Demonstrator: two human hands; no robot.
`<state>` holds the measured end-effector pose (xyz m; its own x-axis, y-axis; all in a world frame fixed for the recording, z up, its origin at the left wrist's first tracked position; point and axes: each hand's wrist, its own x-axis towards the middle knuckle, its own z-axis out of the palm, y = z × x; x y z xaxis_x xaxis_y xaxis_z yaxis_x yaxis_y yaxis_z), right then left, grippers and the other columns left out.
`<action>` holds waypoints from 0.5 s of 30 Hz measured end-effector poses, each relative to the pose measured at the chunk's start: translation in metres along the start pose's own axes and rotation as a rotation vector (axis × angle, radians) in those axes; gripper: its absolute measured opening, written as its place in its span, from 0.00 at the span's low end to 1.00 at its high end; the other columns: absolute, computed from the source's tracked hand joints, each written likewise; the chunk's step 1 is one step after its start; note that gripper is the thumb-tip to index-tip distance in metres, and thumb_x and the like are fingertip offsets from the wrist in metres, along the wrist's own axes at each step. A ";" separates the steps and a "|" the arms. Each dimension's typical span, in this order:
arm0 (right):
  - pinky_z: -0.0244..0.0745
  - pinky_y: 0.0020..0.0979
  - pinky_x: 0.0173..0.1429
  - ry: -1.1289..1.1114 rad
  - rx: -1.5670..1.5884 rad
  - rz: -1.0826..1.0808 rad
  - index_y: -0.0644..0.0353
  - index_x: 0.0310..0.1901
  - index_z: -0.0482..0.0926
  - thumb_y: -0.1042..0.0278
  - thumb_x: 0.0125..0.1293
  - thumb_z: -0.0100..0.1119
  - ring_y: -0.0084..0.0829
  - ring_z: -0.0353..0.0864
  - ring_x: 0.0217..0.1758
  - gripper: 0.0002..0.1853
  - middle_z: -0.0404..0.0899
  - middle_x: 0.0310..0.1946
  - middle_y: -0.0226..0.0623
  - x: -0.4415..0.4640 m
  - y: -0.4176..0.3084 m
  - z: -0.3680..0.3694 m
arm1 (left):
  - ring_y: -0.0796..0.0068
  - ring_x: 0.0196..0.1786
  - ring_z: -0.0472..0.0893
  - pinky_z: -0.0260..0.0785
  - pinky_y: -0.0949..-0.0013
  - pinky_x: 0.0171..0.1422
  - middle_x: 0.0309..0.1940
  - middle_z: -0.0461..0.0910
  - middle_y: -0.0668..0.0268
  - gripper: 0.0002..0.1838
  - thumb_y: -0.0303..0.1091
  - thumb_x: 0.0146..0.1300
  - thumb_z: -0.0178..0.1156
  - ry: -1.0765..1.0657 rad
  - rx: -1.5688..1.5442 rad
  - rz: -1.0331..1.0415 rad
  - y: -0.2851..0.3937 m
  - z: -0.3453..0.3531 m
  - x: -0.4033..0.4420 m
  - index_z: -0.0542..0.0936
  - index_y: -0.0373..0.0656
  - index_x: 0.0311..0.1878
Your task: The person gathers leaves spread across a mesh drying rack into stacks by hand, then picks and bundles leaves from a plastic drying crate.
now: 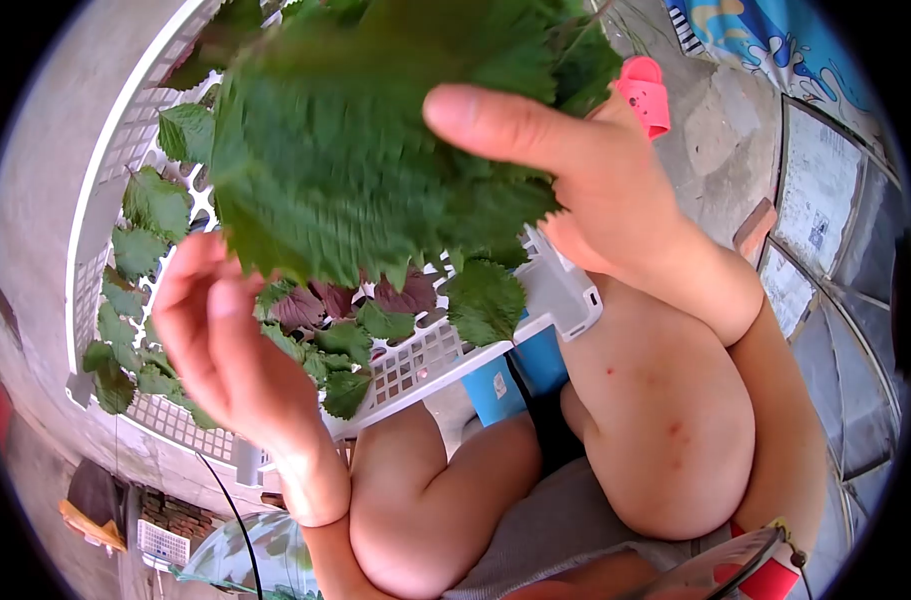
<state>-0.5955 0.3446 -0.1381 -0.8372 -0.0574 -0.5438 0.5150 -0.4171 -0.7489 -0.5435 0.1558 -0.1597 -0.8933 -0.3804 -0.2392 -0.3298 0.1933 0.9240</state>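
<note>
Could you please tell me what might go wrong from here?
The right hand holds the bundle at one side, so leaves might slip free. Its thumb presses the bundle's face, which could bruise. Anything dropped may mix with the loose leaves in the crate.

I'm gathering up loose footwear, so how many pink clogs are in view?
1: the pink clog at the upper right, just beyond the right hand holding the perilla leaves. Another may be hidden behind the leaves.
</note>
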 end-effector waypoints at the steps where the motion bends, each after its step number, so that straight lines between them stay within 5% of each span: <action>1: 0.76 0.32 0.55 0.085 0.015 -0.006 0.66 0.54 0.76 0.72 0.63 0.62 0.29 0.80 0.51 0.18 0.81 0.48 0.37 -0.002 -0.004 0.006 | 0.74 0.44 0.78 0.70 0.69 0.48 0.44 0.79 0.61 0.15 0.29 0.66 0.54 -0.108 -0.017 -0.102 0.001 0.007 -0.005 0.74 0.36 0.54; 2: 0.77 0.32 0.54 0.040 0.093 0.051 0.67 0.54 0.76 0.72 0.64 0.60 0.30 0.81 0.50 0.17 0.81 0.48 0.38 -0.001 -0.011 0.002 | 0.76 0.38 0.78 0.71 0.71 0.40 0.37 0.79 0.65 0.14 0.25 0.61 0.60 -0.216 -0.033 -0.204 0.000 0.013 -0.010 0.76 0.37 0.50; 4: 0.78 0.33 0.53 -0.001 0.172 0.108 0.67 0.54 0.76 0.72 0.65 0.59 0.31 0.82 0.49 0.16 0.81 0.48 0.39 0.003 -0.012 -0.004 | 0.74 0.27 0.77 0.71 0.71 0.31 0.29 0.79 0.64 0.12 0.23 0.57 0.64 -0.483 0.147 -0.072 -0.022 0.028 -0.017 0.78 0.38 0.45; 7: 0.78 0.33 0.53 -0.036 0.066 0.032 0.66 0.54 0.76 0.72 0.66 0.58 0.31 0.82 0.48 0.15 0.81 0.48 0.39 0.005 -0.002 -0.011 | 0.56 0.23 0.77 0.73 0.59 0.28 0.26 0.78 0.56 0.08 0.26 0.54 0.67 -0.508 0.364 0.139 -0.028 0.054 -0.025 0.78 0.37 0.35; 10: 0.78 0.33 0.53 -0.014 0.040 -0.018 0.66 0.53 0.77 0.73 0.66 0.58 0.31 0.82 0.48 0.15 0.81 0.47 0.39 0.005 0.000 -0.012 | 0.54 0.24 0.79 0.73 0.56 0.27 0.21 0.78 0.58 0.09 0.28 0.51 0.67 -0.571 0.651 0.325 -0.036 0.063 -0.021 0.76 0.38 0.32; 11: 0.78 0.32 0.53 -0.008 0.031 -0.034 0.66 0.53 0.77 0.73 0.66 0.58 0.30 0.82 0.47 0.15 0.81 0.47 0.39 0.005 0.001 -0.012 | 0.57 0.18 0.76 0.68 0.60 0.24 0.13 0.75 0.61 0.16 0.36 0.53 0.72 -0.489 0.689 0.405 -0.039 0.068 -0.021 0.75 0.38 0.21; 15: 0.78 0.32 0.52 0.088 0.062 -0.048 0.65 0.52 0.77 0.73 0.66 0.58 0.30 0.82 0.47 0.14 0.82 0.47 0.39 0.003 0.000 -0.004 | 0.65 0.17 0.75 0.68 0.65 0.24 0.14 0.76 0.63 0.12 0.33 0.55 0.70 -0.556 0.595 0.279 -0.038 0.067 -0.018 0.78 0.36 0.25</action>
<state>-0.5969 0.3480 -0.1414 -0.8399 0.0430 -0.5411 0.4600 -0.4728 -0.7516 -0.5350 0.2155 -0.2107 -0.9342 0.2194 -0.2814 -0.0422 0.7151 0.6978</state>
